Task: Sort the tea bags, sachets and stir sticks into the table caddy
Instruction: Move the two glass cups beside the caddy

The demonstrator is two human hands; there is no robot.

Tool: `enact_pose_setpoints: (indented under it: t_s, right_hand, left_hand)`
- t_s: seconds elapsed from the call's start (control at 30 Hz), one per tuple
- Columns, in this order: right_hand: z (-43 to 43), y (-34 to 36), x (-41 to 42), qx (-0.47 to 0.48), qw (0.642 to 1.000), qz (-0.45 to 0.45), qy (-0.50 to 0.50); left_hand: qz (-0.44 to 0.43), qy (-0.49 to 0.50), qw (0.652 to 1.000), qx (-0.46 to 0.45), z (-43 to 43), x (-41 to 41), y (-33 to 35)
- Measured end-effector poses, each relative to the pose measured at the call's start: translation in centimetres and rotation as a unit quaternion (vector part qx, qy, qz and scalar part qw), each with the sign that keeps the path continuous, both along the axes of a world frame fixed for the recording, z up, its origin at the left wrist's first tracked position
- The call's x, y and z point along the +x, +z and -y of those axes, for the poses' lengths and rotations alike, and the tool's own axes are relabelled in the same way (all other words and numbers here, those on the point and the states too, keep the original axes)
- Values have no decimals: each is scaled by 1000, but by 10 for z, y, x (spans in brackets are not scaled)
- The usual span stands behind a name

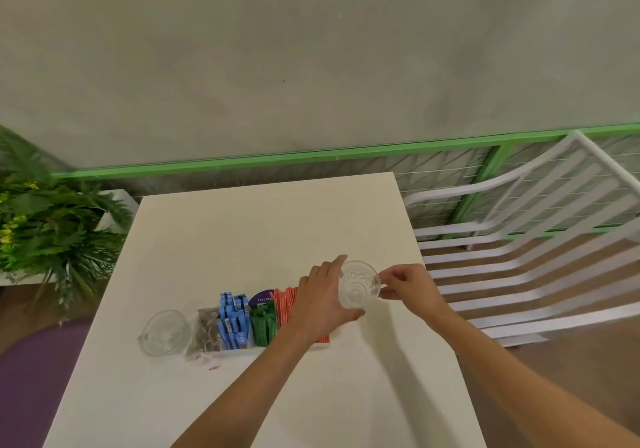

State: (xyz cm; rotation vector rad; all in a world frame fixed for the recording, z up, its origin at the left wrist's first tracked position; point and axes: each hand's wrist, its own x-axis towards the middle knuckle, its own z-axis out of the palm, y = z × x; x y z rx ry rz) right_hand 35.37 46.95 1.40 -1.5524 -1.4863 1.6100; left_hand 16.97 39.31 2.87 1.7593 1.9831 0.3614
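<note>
Table caddy (239, 351) on the table (259, 232): tea bags (207, 329), blue sachets (232, 323), green sachets (263, 324), red stir sticks (285, 305) filed. Glass bowl (358, 286) at its 3 o'clock, seemingly empty: left hand (322, 298) grips it, right hand (412, 284) pinches its rim. Sorting judged nearly complete.

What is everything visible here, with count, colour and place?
table: one, cream, centre
caddy: one, white, on table
tea bags: several, grey, caddy's left end
blue sachets: many, blue, beside the tea bags
green sachets: several, green, caddy's middle
red sticks: many, red-striped, caddy's right part
left glass bowl: one, clear, left of caddy
right glass bowl: one, clear, right of caddy
chair: one, white, right of table
plant: one, green, left
left hand: grips right glass bowl
right hand: pinches its rim
</note>
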Motion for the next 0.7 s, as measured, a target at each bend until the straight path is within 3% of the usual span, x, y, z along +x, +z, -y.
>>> enact_pose_setpoints:
  t_s: [0.17, 0.33, 0.7]
  right_hand:
    - [14, -36, 4, -41, 999, 4, 0]
    - [25, -58, 5, -71, 997, 10, -7]
    - [37, -70, 5, -58, 998, 38, -5]
  left_hand:
    - [-125, -67, 989, -32, 6, 4, -24]
    - [-196, -113, 973, -53, 7, 7, -38]
    - [-245, -127, 960, -57, 11, 13, -49]
